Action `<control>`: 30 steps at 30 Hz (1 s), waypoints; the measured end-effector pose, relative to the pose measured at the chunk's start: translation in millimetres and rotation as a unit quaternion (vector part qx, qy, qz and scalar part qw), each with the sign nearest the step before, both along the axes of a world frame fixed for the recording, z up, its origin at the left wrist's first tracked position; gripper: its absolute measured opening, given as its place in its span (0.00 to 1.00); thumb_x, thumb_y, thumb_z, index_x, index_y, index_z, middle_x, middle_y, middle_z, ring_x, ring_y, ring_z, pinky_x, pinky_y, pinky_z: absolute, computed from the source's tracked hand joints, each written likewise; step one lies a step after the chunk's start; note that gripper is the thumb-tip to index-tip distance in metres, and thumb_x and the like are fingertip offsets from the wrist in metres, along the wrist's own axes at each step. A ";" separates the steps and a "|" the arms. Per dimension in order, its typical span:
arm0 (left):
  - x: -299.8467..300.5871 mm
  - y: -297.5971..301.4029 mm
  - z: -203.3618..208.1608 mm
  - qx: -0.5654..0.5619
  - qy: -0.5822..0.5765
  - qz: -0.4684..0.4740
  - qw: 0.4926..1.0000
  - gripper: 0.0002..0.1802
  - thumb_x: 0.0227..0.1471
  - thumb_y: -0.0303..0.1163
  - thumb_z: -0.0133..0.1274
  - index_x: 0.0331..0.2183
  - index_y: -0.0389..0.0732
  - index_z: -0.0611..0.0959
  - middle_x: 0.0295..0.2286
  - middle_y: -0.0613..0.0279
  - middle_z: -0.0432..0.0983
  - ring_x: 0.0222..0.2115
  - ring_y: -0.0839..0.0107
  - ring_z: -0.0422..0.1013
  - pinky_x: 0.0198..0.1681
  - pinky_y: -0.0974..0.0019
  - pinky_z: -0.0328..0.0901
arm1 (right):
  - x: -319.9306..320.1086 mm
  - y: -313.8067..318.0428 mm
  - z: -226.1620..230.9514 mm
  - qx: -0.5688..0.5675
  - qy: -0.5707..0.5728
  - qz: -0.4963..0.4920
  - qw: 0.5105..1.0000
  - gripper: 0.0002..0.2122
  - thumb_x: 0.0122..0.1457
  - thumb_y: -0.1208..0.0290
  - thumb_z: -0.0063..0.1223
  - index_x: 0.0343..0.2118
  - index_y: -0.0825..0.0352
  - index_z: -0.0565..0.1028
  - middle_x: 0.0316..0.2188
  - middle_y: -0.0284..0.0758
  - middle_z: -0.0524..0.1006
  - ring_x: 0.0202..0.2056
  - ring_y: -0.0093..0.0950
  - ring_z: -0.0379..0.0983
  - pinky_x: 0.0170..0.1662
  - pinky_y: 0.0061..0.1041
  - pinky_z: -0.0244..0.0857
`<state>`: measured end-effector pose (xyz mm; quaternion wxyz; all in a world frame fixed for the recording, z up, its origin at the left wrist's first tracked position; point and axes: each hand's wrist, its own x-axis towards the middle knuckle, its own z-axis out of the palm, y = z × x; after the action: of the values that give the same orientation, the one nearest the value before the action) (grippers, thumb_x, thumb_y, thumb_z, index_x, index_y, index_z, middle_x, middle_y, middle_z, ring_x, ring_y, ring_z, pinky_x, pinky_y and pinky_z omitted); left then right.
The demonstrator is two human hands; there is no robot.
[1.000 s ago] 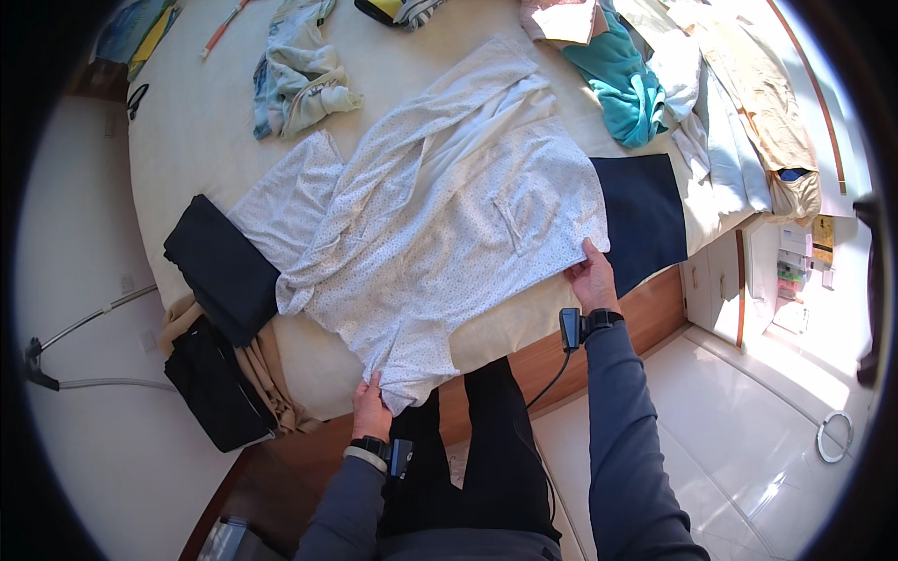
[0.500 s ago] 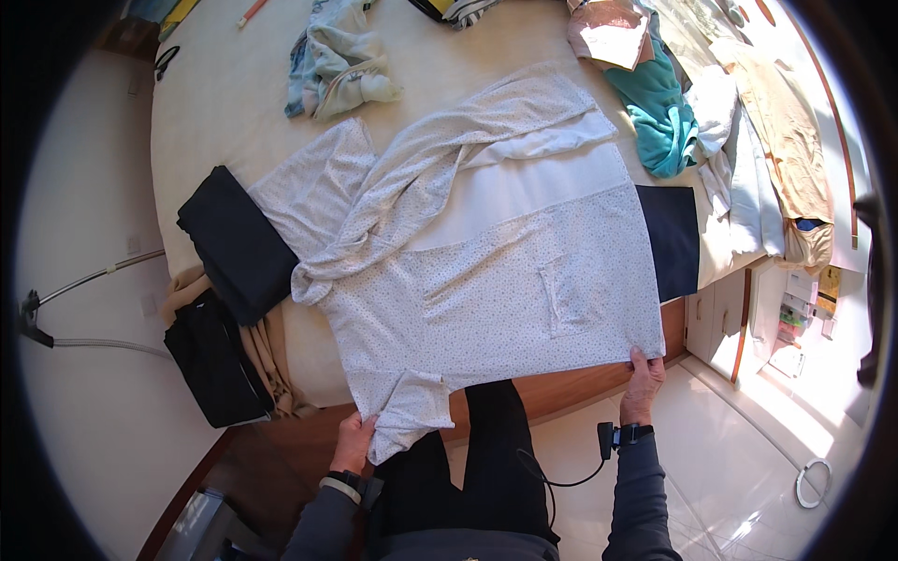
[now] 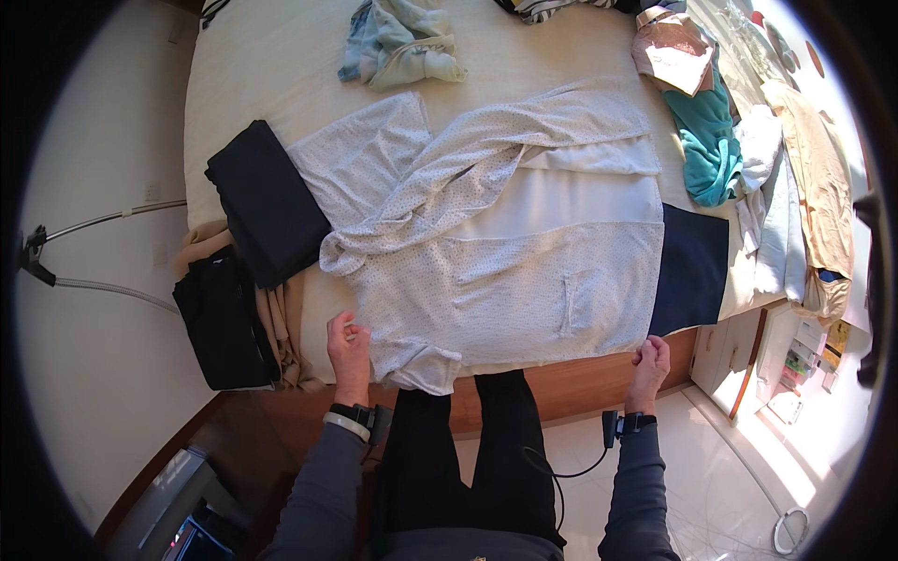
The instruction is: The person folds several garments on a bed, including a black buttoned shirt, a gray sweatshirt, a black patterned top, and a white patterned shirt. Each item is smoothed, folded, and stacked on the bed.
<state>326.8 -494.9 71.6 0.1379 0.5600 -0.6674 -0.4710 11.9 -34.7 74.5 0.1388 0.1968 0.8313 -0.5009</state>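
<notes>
Seen from the head camera, looking down, a person stands at the near edge of a bed (image 3: 281,84) covered in a cream sheet. A pale grey speckled shirt (image 3: 505,271) lies spread across the middle of the bed, its hem at the near edge and its sleeves bunched and crossed toward the upper left.

The left hand (image 3: 348,341) rests at the shirt's near left corner, fingers curled closed on the fabric edge. The right hand (image 3: 651,360) is at the near right corner, fingers pinched shut on the hem where it hangs over the wooden bed frame (image 3: 580,388).

A dark navy folded cloth (image 3: 690,266) lies just beside the shirt on the right, touching its edge. On the left, a folded black garment (image 3: 267,215) sits beside the shirt, with another black piece (image 3: 223,323) and a tan cloth (image 3: 276,327) hanging off the bed's corner. Farther back lies a crumpled light blue garment (image 3: 402,47). Along the right side are a teal garment (image 3: 711,140), white pieces and a tan garment (image 3: 823,187).
</notes>
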 end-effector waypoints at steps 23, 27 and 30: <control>-134.5 -150.8 47.1 0.021 0.179 0.092 0.979 0.04 0.64 0.23 0.60 0.40 0.36 0.87 0.30 0.68 0.81 0.24 0.76 0.73 0.35 0.69 0.72 | -155.6 -410.8 -5.5 -0.075 0.009 0.461 0.884 0.07 0.66 0.75 0.56 0.40 0.70 0.83 0.26 0.31 0.79 0.26 0.20 0.75 0.28 0.25 0.74; -133.1 -165.7 36.2 0.018 0.282 0.116 0.952 0.07 0.64 0.24 0.60 0.44 0.35 0.86 0.33 0.62 0.84 0.34 0.69 0.83 0.42 0.67 0.77 | -136.9 -413.8 36.0 -0.019 0.404 0.413 0.816 0.13 0.64 0.77 0.58 0.51 0.66 0.80 0.37 0.45 0.84 0.36 0.46 0.80 0.41 0.40 0.74; -121.3 -168.9 19.9 0.017 0.308 0.108 0.945 0.07 0.67 0.22 0.57 0.45 0.35 0.85 0.39 0.59 0.84 0.38 0.68 0.82 0.46 0.64 0.78 | -79.0 -356.4 58.4 0.042 0.422 0.493 0.759 0.32 0.61 0.84 0.59 0.69 0.74 0.64 0.50 0.51 0.80 0.41 0.46 0.77 0.48 0.39 0.72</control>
<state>205.6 -663.8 91.6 0.3771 0.4584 -0.5203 -0.6140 -67.1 -391.1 132.9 -0.0071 -0.4661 0.8080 -0.3602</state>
